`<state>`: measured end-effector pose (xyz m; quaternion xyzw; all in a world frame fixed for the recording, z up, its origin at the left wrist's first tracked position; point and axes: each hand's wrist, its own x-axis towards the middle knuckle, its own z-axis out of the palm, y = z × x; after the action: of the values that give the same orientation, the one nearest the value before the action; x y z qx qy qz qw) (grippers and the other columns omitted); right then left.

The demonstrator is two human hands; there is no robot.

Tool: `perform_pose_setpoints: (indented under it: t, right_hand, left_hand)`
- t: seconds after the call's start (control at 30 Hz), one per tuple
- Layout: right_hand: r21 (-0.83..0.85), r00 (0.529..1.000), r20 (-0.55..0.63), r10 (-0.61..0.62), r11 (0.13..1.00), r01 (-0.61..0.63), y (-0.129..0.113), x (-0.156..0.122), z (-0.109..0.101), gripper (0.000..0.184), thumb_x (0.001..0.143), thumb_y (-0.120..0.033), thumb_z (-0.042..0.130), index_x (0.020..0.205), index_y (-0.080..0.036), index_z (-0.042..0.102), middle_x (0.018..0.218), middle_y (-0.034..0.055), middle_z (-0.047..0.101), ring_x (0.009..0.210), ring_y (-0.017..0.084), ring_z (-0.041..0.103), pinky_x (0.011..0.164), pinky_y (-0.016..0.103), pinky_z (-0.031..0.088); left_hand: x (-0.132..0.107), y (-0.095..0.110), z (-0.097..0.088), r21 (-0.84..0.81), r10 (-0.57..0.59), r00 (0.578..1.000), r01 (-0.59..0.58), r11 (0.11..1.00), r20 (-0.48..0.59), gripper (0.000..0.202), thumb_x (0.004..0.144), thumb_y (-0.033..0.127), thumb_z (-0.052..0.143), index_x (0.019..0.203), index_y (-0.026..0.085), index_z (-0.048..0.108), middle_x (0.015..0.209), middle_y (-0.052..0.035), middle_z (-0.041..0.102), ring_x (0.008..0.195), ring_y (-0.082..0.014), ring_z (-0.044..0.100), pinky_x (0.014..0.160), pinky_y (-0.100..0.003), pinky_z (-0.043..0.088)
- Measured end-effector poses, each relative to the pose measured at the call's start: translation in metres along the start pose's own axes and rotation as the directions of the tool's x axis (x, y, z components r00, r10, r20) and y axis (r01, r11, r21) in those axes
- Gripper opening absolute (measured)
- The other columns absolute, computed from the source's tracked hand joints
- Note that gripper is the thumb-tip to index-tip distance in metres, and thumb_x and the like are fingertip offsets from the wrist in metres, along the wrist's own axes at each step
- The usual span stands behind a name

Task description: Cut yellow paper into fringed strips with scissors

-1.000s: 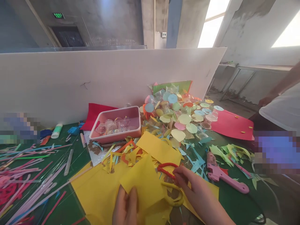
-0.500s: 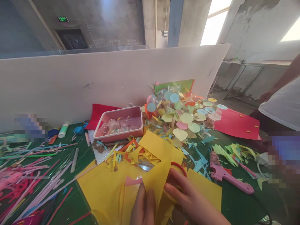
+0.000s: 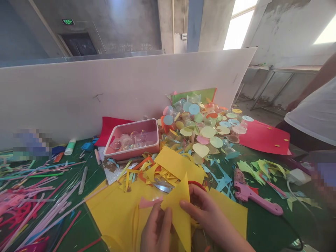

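My left hand (image 3: pixel 156 229) pinches the lower left edge of a yellow paper piece (image 3: pixel 178 206) that stands up as a pointed triangle at the bottom centre. My right hand (image 3: pixel 210 217) grips the same piece from the right, fingers curled, with red-handled scissors (image 3: pixel 194 184) under it; the metal blades (image 3: pixel 162 186) stick out to the left. Larger yellow sheets (image 3: pixel 118 213) lie flat beneath both hands on the green table (image 3: pixel 265 227).
A pink tray (image 3: pixel 132 140) of clear domes stands behind the scraps. A heap of coloured paper discs and cups (image 3: pixel 204 129) lies at the back right beside a red sheet (image 3: pixel 265 140). A pink glue gun (image 3: pixel 252 196) is to the right, straws (image 3: pixel 34 196) to the left. Another person's white sleeve (image 3: pixel 315 115) shows at far right.
The yellow piece has been lifted and turned from lying flat into an upright point. My right hand has moved left over the scissors onto the paper, and my left hand has shifted right.
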<state>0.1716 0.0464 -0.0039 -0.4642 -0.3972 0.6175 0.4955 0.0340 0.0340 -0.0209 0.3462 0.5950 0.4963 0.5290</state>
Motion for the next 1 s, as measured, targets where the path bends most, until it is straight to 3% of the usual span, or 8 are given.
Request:
perform_pose_setpoints:
  t: [0.17, 0.27, 0.4, 0.57, 0.63, 0.77, 0.87, 1.0]
  right_hand:
    - [-0.079, 0.999, 0.032, -0.011, 0.997, 0.014, 0.004, -0.002, -0.006, 0.03, 0.078, -0.048, 0.068, 0.082, -0.02, 0.057, 0.081, 0.0005, 0.055, 0.075, 0.018, 0.053, 0.074, 0.032, 0.046]
    - [-0.16, 0.998, 0.059, -0.006, 0.987, 0.016, 0.001, -0.004, -0.009, 0.025, 0.08, -0.043, 0.066, 0.083, -0.02, 0.058, 0.082, 0.0019, 0.058, 0.077, 0.019, 0.055, 0.07, 0.03, 0.046]
    - [-0.318, 0.995, 0.015, -0.103, 0.943, 0.103, -0.004, -0.013, -0.016, 0.029, 0.088, -0.036, 0.056, 0.115, -0.025, 0.056, 0.1, 0.0046, 0.063, 0.09, 0.02, 0.06, 0.078, 0.031, 0.051]
    - [-0.617, 0.919, 0.212, -0.332, 0.684, 0.389, -0.001, -0.028, -0.035, 0.041, 0.099, -0.022, 0.044, 0.135, -0.04, 0.046, 0.135, 0.0026, 0.054, 0.115, 0.017, 0.057, 0.099, 0.032, 0.047]
    - [-0.687, 0.842, 0.291, -0.455, 0.512, 0.515, 0.001, -0.032, -0.039, 0.045, 0.098, -0.018, 0.045, 0.138, -0.039, 0.045, 0.135, 0.0045, 0.054, 0.119, 0.018, 0.056, 0.098, 0.031, 0.048]
    - [-0.763, 0.7, 0.408, -0.586, 0.202, 0.613, 0.002, -0.038, -0.041, 0.028, 0.098, -0.021, 0.05, 0.12, -0.033, 0.062, 0.111, 0.0063, 0.065, 0.103, 0.02, 0.062, 0.085, 0.032, 0.053]
    - [-0.772, 0.646, 0.424, -0.635, 0.119, 0.624, -0.002, -0.04, -0.044, 0.02, 0.096, -0.028, 0.055, 0.108, -0.034, 0.07, 0.101, 0.0049, 0.068, 0.095, 0.021, 0.065, 0.081, 0.033, 0.055]
    - [-0.758, 0.632, 0.393, -0.667, 0.154, 0.634, -0.006, -0.043, -0.05, 0.025, 0.093, -0.026, 0.059, 0.101, -0.046, 0.073, 0.099, 0.0004, 0.071, 0.093, 0.021, 0.069, 0.078, 0.027, 0.058]
  left_hand:
    - [0.0, 0.008, -0.004, 0.129, 0.03, 0.999, -0.027, 0.991, -0.027, 0.043, 0.071, 0.061, 0.067, 0.092, 0.024, 0.073, 0.099, -0.0046, 0.077, 0.098, -0.0257, 0.069, 0.079, -0.027, 0.056]
    - [0.0, 0.014, -0.007, 0.171, 0.053, 0.998, -0.048, 0.984, -0.027, 0.039, 0.069, 0.058, 0.069, 0.085, 0.023, 0.074, 0.099, -0.0046, 0.077, 0.101, -0.0265, 0.068, 0.082, -0.026, 0.055]
    - [-0.001, 0.022, -0.007, 0.072, 0.045, 0.999, -0.046, 0.996, 0.005, 0.038, 0.065, 0.055, 0.074, 0.085, 0.022, 0.074, 0.088, -0.0018, 0.074, 0.089, -0.0203, 0.067, 0.081, -0.021, 0.052]
    - [-0.006, 0.025, -0.008, 0.077, 0.066, 0.997, -0.068, 0.995, 0.027, 0.041, 0.065, 0.06, 0.073, 0.082, 0.023, 0.073, 0.051, 0.0048, 0.055, 0.054, -0.0131, 0.052, 0.071, -0.02, 0.051]
    - [-0.01, 0.022, -0.007, 0.061, 0.073, 0.997, -0.073, 0.995, 0.004, 0.043, 0.063, 0.06, 0.074, 0.083, 0.022, 0.074, 0.053, 0.003, 0.059, 0.063, -0.0159, 0.06, 0.073, -0.021, 0.052]
    - [-0.019, 0.014, -0.003, -0.057, 0.057, 0.998, -0.059, 0.997, -0.031, 0.049, 0.057, 0.058, 0.079, 0.088, 0.021, 0.074, 0.088, -0.0048, 0.076, 0.093, -0.0242, 0.069, 0.081, -0.026, 0.054]
    - [-0.024, 0.014, -0.001, -0.083, 0.05, 0.999, -0.049, 0.995, 0.016, 0.051, 0.058, 0.058, 0.078, 0.092, 0.021, 0.073, 0.088, -0.0034, 0.076, 0.086, -0.0224, 0.07, 0.079, -0.027, 0.055]
    - [-0.027, 0.022, 0.002, -0.065, 0.028, 0.993, -0.021, 0.998, 0.113, 0.048, 0.06, 0.057, 0.078, 0.09, 0.021, 0.074, 0.079, -0.0012, 0.074, 0.079, -0.0192, 0.068, 0.07, -0.022, 0.054]
